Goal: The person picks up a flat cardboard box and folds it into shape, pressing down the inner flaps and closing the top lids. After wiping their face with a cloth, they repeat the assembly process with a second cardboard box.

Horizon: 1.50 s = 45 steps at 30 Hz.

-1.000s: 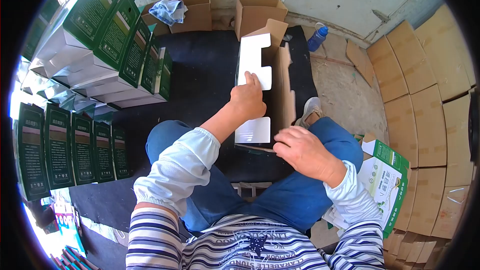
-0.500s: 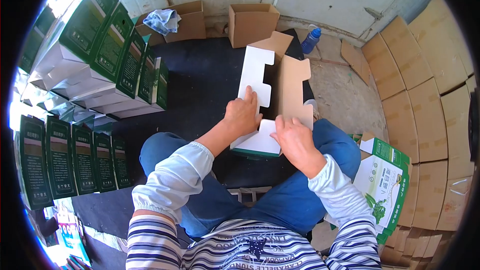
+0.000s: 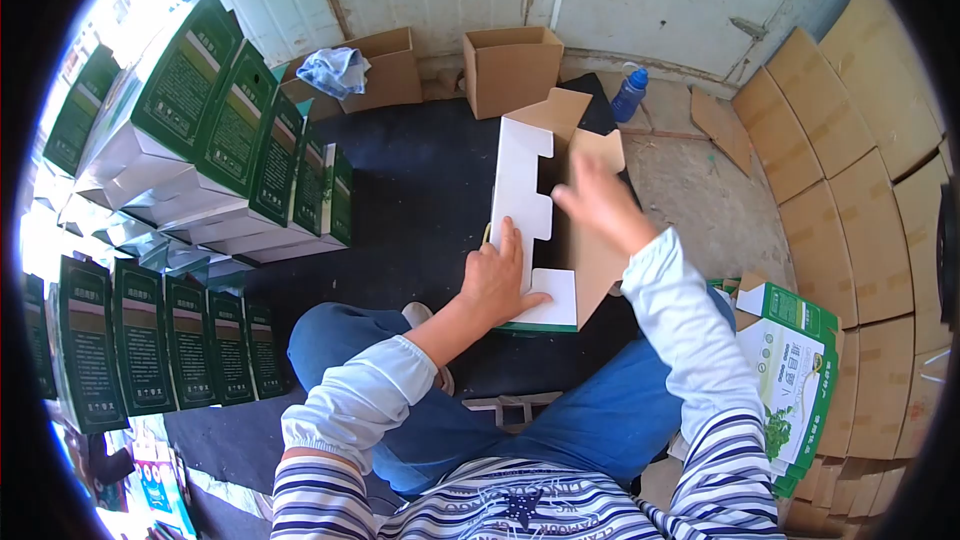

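An open-topped carton (image 3: 519,165) stands in front of my knees, white and green outside with brown cardboard inside. Its left white flap has notched tabs, and a smaller white flap (image 3: 557,302) lies folded in at the near end. My left hand (image 3: 494,281) rests on these flaps, fingers stretched along the left one and thumb spread over the near one. Over the carton's right side, by the brown right flap (image 3: 597,258), is my right hand (image 3: 598,198). Motion smears its fingers, and whether they touch the flap cannot be made out. The carton's inside is mostly dark.
Green-and-white cartons (image 3: 235,135) are stacked at left, with a row of green cartons (image 3: 185,325) nearer. A printed carton (image 3: 790,370) lies by my right knee. Brown boxes (image 3: 865,210) line the right. Behind are an open brown box (image 3: 512,75), a cloth (image 3: 335,71) and a blue bottle (image 3: 629,95).
My right hand has left the near flap and moved away from me along the carton's right side. My left thumb now lies on the near flap. The view has shifted slightly.
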Each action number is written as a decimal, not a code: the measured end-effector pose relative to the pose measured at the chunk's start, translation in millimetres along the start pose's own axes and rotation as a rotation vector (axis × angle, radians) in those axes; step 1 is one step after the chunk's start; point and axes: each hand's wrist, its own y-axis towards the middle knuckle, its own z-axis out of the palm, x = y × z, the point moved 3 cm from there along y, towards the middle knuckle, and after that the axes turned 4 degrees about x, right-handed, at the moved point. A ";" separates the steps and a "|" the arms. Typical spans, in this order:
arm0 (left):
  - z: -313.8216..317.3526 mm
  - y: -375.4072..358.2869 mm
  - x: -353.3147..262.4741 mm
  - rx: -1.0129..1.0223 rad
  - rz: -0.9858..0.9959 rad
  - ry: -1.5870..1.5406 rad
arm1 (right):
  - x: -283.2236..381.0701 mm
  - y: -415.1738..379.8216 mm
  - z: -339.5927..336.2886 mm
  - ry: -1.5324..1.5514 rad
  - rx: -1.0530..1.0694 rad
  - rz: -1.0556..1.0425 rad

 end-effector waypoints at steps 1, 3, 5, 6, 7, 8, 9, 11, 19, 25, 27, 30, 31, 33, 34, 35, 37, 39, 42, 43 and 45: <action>-0.1 0.7 -0.2 -0.003 -0.002 0.017 | -14.1 20.0 -2.5 -0.012 -0.135 -0.034; -7.6 1.4 -2.3 0.084 -0.011 0.046 | -31.7 49.7 -6.2 0.009 -0.131 0.234; -5.9 -1.6 -6.0 -0.014 0.001 0.177 | -43.1 72.7 -10.8 0.118 -0.045 0.388; -6.9 -2.5 -7.2 -0.024 0.013 0.152 | -45.7 76.9 -9.7 0.096 -0.080 0.382; -5.9 -1.9 -8.2 -0.015 0.043 0.155 | -49.5 82.6 -8.6 0.129 -0.056 0.375; -4.4 -1.7 -9.1 -0.005 0.073 0.157 | -53.9 87.6 -8.2 0.161 -0.029 0.368; -1.6 -2.3 -9.9 0.006 0.102 0.159 | -59.3 91.2 -5.6 0.194 -0.001 0.361; 5.2 -4.1 -9.0 -0.067 0.079 0.081 | -71.3 94.3 3.5 0.323 -0.024 0.256; 14.1 -8.6 -24.5 -0.236 0.293 -0.095 | -53.6 62.9 0.8 -0.140 0.380 0.140; -3.5 -33.3 -44.5 -0.256 0.474 -0.331 | -47.8 60.6 -4.2 -0.425 0.383 0.246; 1.7 -32.4 -45.4 -0.186 0.469 -0.184 | -50.5 59.9 -6.5 -0.466 0.399 0.247; 2.6 -31.6 -41.4 -0.101 0.446 -0.070 | -62.8 63.4 -13.2 -0.444 0.499 0.310; 0.8 -33.4 -37.1 -0.089 0.445 -0.030 | -68.1 60.1 -18.2 -0.456 0.513 0.352; -2.2 -34.2 -21.9 -0.068 0.439 0.049 | -78.5 52.7 -31.8 -0.421 0.579 0.402; -1.0 -32.4 -8.9 -0.065 0.390 0.085 | -84.5 47.3 -40.3 -0.372 0.634 0.410; 0.3 -30.5 5.3 -0.059 0.340 0.118 | -90.0 41.5 -45.6 -0.322 0.691 0.416; -13.6 -26.1 33.2 -0.078 0.196 0.200 | -112.5 29.4 -45.6 -0.039 0.838 0.602; -7.4 -18.1 44.6 -0.061 0.138 0.103 | -126.7 12.0 -44.3 0.333 0.729 0.793; -2.8 -19.3 41.5 -0.029 0.128 -0.077 | -131.1 -3.2 -43.9 0.515 0.685 0.770; -3.8 -20.6 37.5 -0.015 0.144 -0.142 | -129.7 -7.5 -45.8 0.563 0.651 0.765; -3.6 -24.2 35.2 0.050 0.131 -0.303 | -126.5 -11.6 -45.3 0.511 0.621 0.758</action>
